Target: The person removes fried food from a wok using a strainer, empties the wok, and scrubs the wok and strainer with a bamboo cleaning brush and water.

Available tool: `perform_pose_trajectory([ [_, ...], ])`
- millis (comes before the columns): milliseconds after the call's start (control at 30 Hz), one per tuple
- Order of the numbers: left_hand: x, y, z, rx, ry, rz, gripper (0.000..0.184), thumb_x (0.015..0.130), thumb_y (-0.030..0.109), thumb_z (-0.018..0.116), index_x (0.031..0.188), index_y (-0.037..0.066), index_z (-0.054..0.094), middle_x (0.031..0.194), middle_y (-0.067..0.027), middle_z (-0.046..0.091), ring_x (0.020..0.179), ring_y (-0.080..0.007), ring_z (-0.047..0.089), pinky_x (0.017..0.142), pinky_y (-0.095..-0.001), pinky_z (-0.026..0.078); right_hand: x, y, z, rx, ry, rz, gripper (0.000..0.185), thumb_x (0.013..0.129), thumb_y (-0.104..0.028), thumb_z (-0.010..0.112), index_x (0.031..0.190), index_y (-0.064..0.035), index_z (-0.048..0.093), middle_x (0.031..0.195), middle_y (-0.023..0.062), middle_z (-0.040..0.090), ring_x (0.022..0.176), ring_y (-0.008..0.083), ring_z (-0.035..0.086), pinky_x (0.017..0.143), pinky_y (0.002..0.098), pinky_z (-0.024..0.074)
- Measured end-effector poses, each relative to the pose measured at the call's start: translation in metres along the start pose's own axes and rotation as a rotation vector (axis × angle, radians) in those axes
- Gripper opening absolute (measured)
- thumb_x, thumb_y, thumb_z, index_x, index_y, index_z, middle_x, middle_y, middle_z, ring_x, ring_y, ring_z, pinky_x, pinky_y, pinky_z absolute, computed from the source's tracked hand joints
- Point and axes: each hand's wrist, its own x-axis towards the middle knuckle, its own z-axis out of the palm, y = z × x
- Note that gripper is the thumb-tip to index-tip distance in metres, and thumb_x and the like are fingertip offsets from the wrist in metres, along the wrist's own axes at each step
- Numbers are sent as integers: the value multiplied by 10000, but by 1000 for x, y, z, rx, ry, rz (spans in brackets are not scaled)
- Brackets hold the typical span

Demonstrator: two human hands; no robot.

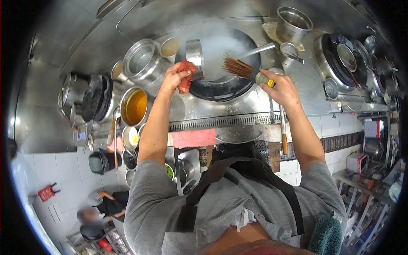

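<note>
My left hand [171,78] is closed around a folded red cloth [186,75]. The cloth presses against a shiny metal pot [194,54], tipped on its side over the left part of a steaming black wok [229,91]. In my right hand [278,87] is a bamboo wok brush [240,68], gripped by its dark, yellow-banded handle. Its brown bristles point left over the wok, apart from the pot. A long metal handle [259,50] slants into the wok from the upper right. Steam hides much of the wok's inside.
Left of the wok stand a big metal pot [140,59] and a pot of orange-brown liquid [137,106]. A small pot [290,53] and a larger one [294,25] are at the upper right. Stacked woks [340,59] stand farther right. Another person [111,206] is at lower left.
</note>
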Motion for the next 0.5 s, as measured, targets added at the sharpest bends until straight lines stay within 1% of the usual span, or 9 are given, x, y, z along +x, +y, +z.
perform_pose_trajectory([
  [67,-40,18,-5,592,135,335,220,699,30,652,918,33,636,855,-87,611,808,-257,599,735,-338,466,-3,2,9,30,3,-40,449,742,-248,680,1168,-121,614,1021,208,639,941,348,621,844,384,473],
  [100,-60,21,-11,589,156,321,220,699,30,652,918,33,636,855,-87,611,808,-257,599,735,-338,466,-3,7,10,61,38,-63,445,741,-248,683,1162,-121,618,1031,207,638,946,347,620,847,380,472],
  [167,-96,21,-23,971,246,608,213,654,30,648,862,32,607,829,-126,570,831,-328,559,752,-382,453,-8,18,13,97,58,-90,440,736,-249,689,1157,-136,627,1020,200,648,951,333,629,842,363,473],
  [267,-149,5,-36,1045,247,471,220,626,44,659,831,32,581,834,-135,572,848,-346,545,757,-413,450,-20,29,6,199,43,86,454,733,-223,689,1165,-100,622,993,185,671,941,285,645,857,335,464],
  [333,-173,-17,-41,1058,226,417,231,624,47,665,839,30,582,835,-133,573,853,-341,549,758,-410,453,-32,35,2,402,92,196,456,733,-192,686,1164,-57,622,882,139,684,743,192,639,688,285,498],
  [367,-178,-39,-44,1075,181,385,233,622,56,667,840,32,588,846,-128,580,865,-336,554,765,-405,459,-38,32,-1,396,93,196,456,733,-192,686,1164,-57,622,882,139,684,743,192,639,688,285,498],
  [433,-178,-83,-43,1082,131,359,234,620,65,668,841,34,595,857,-123,588,878,-330,559,773,-400,464,-48,25,-9,536,137,283,448,736,-174,684,1155,-28,624,796,85,658,553,98,545,479,224,431],
  [467,-175,-106,-41,1165,96,295,209,653,93,652,851,44,610,882,-112,597,902,-315,565,784,-398,469,-51,31,-5,605,225,234,443,739,-181,692,1152,-34,628,736,51,632,454,59,469,370,199,326],
  [500,-170,-128,-38,1247,57,234,190,686,121,636,862,54,626,908,-102,606,926,-301,571,795,-396,474,-56,28,-7,596,235,240,443,739,-181,692,1152,-34,628,736,51,632,454,59,469,370,199,326],
])
